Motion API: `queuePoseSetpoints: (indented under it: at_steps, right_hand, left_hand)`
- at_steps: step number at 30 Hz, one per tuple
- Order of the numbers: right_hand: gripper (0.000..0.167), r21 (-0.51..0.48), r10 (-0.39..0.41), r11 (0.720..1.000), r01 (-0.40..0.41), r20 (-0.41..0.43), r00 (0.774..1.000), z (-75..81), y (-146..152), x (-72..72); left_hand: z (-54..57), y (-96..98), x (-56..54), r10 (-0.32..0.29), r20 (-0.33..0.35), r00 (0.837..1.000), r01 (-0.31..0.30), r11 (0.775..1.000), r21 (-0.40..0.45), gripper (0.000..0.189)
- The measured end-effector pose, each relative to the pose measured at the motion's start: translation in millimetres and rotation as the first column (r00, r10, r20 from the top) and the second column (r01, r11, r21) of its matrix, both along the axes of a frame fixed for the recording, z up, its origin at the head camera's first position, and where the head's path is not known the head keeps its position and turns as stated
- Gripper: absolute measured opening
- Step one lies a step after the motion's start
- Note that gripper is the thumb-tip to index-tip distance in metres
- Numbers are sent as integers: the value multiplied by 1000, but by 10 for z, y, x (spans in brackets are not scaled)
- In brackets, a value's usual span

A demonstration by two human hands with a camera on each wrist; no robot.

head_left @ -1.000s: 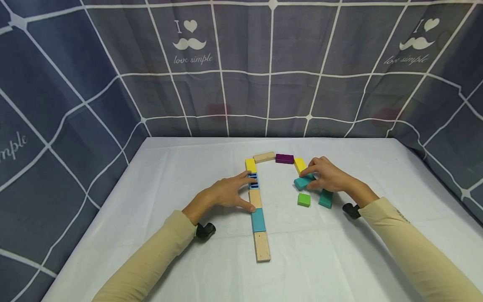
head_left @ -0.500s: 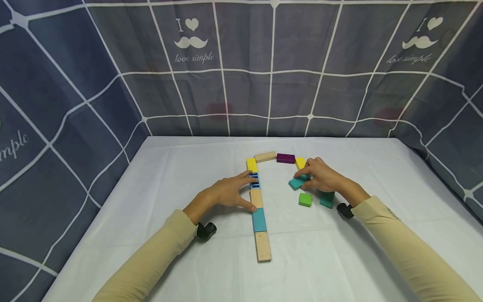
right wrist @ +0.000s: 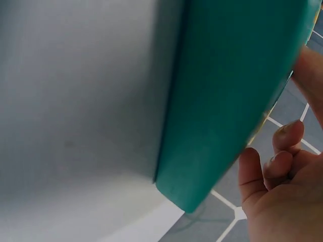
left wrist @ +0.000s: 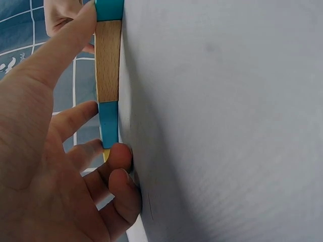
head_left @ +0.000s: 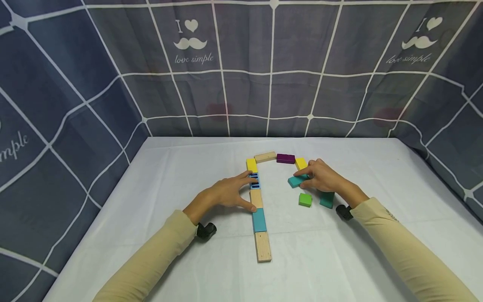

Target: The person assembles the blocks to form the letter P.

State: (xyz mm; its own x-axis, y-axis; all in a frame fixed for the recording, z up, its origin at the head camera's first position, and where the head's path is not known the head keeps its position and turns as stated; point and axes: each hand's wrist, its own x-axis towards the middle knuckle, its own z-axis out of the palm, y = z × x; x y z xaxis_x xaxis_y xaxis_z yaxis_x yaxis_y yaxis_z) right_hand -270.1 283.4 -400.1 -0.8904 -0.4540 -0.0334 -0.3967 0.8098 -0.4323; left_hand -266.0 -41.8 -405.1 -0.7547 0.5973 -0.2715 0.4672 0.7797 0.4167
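My left hand [head_left: 226,192] rests along the left side of a straight row of blocks, fingertips at a blue block with dark stripes [head_left: 255,185] and thumb where a plain wooden block [head_left: 255,198] meets a light-blue block [head_left: 259,220]. In the left wrist view its thumb and fingers [left wrist: 121,156] touch the row without wrapping a block. My right hand [head_left: 324,176] pinches a teal block [head_left: 296,181] between thumb and index finger, just in front of a yellow block [head_left: 300,163]. Beneath that wrist lies a dark-green block [head_left: 327,200], large in the right wrist view.
Another yellow block [head_left: 251,165], a wooden block [head_left: 265,157] and a purple block [head_left: 285,158] continue the line at the back. A green block [head_left: 305,199] lies loose in front of the right hand. A wooden block [head_left: 263,247] ends the row nearest me.
The right hand has shifted left with the teal block, which now lies further from the dark-green block. The left hand has stayed at the row.
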Motion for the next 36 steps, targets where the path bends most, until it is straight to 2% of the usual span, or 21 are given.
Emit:
queuePoseSetpoints:
  at_steps: [12,17,26,31,36]
  right_hand:
    - [41,-41,-10,999,10,4,1000,-23,23,15]
    - [46,-66,-9,998,9,-11,1000,12,82,42]
    - [52,-155,-65,986,69,34,997,78,378,254]
    - [50,-176,-63,982,74,67,996,46,550,370]
    - [47,-194,-26,980,46,102,994,6,652,461]
  left_hand:
    - [0,8,14,5,5,1000,-5,1000,-1,97]
    - [-9,8,10,5,7,1000,-5,1000,7,98]
    - [-10,1,2,5,4,1000,-5,1000,9,97]
    - [0,-5,7,4,4,1000,-4,1000,5,97]
    - [0,-6,6,3,6,1000,-3,1000,5,96]
